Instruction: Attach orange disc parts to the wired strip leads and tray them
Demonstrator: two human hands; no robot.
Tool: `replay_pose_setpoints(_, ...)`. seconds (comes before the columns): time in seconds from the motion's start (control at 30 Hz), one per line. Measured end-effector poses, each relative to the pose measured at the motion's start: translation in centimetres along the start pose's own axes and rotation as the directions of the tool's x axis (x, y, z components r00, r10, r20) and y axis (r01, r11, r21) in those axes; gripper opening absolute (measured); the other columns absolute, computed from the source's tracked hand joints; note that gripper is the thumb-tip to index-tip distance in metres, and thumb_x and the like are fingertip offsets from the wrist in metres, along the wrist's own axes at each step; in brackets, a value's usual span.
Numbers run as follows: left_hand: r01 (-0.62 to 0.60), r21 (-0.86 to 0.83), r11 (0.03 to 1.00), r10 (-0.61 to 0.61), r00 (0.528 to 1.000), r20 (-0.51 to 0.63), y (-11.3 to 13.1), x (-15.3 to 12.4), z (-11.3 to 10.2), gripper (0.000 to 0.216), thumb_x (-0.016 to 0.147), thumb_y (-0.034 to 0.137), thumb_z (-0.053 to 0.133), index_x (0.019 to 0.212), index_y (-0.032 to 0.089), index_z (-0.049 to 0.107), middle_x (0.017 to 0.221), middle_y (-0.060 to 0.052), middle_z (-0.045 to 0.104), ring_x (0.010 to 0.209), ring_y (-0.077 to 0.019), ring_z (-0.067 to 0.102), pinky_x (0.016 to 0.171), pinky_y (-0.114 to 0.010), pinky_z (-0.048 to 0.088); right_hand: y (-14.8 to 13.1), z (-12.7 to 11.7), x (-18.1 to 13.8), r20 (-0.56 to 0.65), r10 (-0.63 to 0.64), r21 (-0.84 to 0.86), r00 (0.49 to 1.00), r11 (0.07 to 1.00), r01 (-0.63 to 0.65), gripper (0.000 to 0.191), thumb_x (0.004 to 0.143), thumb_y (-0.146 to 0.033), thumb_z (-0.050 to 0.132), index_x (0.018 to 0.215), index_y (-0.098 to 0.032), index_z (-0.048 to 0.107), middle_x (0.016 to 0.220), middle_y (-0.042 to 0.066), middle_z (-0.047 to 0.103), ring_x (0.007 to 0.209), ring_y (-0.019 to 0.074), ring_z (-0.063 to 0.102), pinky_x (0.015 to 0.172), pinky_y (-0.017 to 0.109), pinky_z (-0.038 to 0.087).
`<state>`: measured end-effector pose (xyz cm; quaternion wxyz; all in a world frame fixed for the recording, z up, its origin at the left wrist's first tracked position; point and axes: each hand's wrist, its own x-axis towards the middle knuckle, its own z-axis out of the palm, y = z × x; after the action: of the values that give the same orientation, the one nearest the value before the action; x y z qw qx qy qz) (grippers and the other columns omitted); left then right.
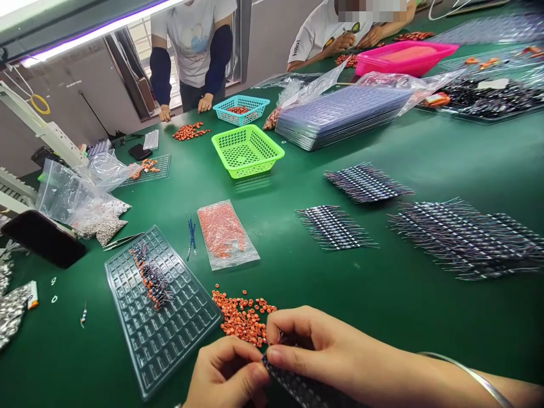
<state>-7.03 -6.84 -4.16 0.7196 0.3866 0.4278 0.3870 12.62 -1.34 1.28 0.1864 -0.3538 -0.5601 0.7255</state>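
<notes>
My left hand [227, 375] and my right hand [317, 345] meet at the bottom edge, both pinching a dark strip of small wired parts [297, 386]. The fingertips press together over the strip's near end. Just beyond them lies a loose heap of small orange caps [242, 317] on the green table. To the left sits a clear compartment tray [159, 309] with a row of finished wired parts [153, 277] in it. A sealed bag of orange caps [225, 233] lies behind the heap.
Bundles of dark wired strips [463, 238] lie to the right, with a green basket [247, 150], a blue basket [241, 109], a stack of clear trays [344, 113] and a pink tray [403, 56] farther back. A phone [42, 238] and bags lie left. Two other people work at the far side.
</notes>
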Motion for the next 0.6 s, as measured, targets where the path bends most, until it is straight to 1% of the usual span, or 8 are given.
replay_pose_setpoints(0.2,0.024,-0.048,0.999,-0.026,0.999,-0.047,0.2,0.1,0.1,0.038,0.070,0.046,0.081,0.074,0.012,0.065,0.057,0.000,0.060,0.046,-0.0062,0.053,0.045,-0.015,0.042,0.2,-0.5,0.2,0.079,0.008,0.160,0.997,0.987,-0.020,0.046,0.072,-0.054,0.078,0.080,-0.016,0.052,0.073,-0.002,0.051,0.068,0.0154,0.044,0.064,0.025,0.033)
replay_pose_setpoints(0.4,0.040,-0.086,0.996,-0.045,0.998,-0.050,0.3,0.0,0.1,0.038,0.068,0.046,0.083,0.071,0.012,0.065,0.056,0.000,0.060,0.046,-0.0064,0.053,0.045,-0.015,0.042,0.8,-0.9,0.5,0.088,0.022,0.188,0.996,0.981,-0.038,0.047,0.072,-0.054,0.079,0.079,-0.015,0.054,0.074,-0.001,0.054,0.069,0.0155,0.045,0.064,0.026,0.033)
replay_pose_setpoints(0.6,0.041,-0.106,0.993,-0.047,0.998,-0.052,0.2,0.1,0.2,0.037,0.068,0.045,0.083,0.070,0.012,0.066,0.055,0.000,0.060,0.045,-0.0057,0.053,0.045,-0.015,0.042,1.1,-0.9,0.5,0.104,0.008,0.229,0.995,0.973,-0.032,0.046,0.073,-0.052,0.080,0.079,-0.015,0.055,0.075,0.000,0.055,0.069,0.0150,0.045,0.064,0.025,0.032)
